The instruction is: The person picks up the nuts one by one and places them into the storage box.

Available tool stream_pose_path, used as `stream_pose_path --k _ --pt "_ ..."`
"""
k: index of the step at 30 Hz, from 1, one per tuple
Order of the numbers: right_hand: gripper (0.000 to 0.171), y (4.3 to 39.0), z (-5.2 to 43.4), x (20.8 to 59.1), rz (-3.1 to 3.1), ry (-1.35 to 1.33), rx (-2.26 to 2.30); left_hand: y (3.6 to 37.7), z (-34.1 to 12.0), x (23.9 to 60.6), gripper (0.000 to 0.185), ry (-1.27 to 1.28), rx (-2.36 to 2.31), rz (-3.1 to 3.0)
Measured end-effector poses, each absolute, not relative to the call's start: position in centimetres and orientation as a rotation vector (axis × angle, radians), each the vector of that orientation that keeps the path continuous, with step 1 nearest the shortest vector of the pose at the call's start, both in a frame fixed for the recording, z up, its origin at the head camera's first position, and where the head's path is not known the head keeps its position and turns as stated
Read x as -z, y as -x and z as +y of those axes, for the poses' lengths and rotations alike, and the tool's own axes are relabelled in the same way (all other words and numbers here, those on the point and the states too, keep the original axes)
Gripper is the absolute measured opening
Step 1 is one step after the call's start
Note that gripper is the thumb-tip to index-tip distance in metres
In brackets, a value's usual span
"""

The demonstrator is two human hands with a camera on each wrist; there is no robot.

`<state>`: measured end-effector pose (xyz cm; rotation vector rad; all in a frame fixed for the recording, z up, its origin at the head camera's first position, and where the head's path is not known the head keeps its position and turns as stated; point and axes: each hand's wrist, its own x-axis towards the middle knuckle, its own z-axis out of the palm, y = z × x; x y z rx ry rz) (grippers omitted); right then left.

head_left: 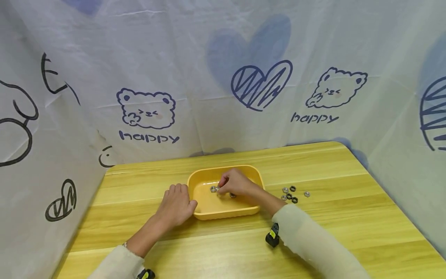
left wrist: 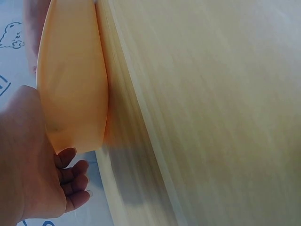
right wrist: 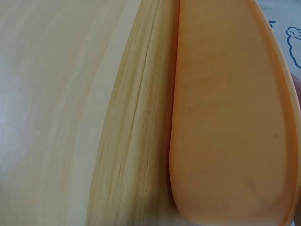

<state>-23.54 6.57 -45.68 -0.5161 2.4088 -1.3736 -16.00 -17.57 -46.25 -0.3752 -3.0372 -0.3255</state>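
Note:
A yellow rectangular tray [head_left: 226,214] sits on the table. My left hand [head_left: 177,205] grips its left end, the thumb at the rim and the fingers curled against the outside. In the left wrist view the left hand [left wrist: 33,160] holds the corner of the tray [left wrist: 75,80]. Inside the tray, my right hand [head_left: 235,183] pinches a small metal nut at its fingertips. A silver hex nut [head_left: 213,189] lies just left of those fingertips, and another nut [head_left: 232,195] shows below the hand. The right wrist view is mostly filled by the tray's outer wall [right wrist: 225,113].
To the right of the tray lie several loose nuts, among them a dark nut [head_left: 292,188] and a silver nut [head_left: 307,194] set apart. The wood-grain table [head_left: 195,252] meets a white printed curtain [head_left: 202,77] at the back and sides.

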Motion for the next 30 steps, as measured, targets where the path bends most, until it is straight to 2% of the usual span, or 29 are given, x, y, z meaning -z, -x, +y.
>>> stream_pose_path --k 19,30 --pt "0.01 23.6 3.7 46.8 2.465 0.8 1.146 15.8 -17.3 46.6 0.028 0.378 0.302 -3.003" --pt "0.012 23.0 3.0 47.3 2.555 0.85 0.99 15.8 -17.3 46.7 0.025 0.356 0.334 -3.001"
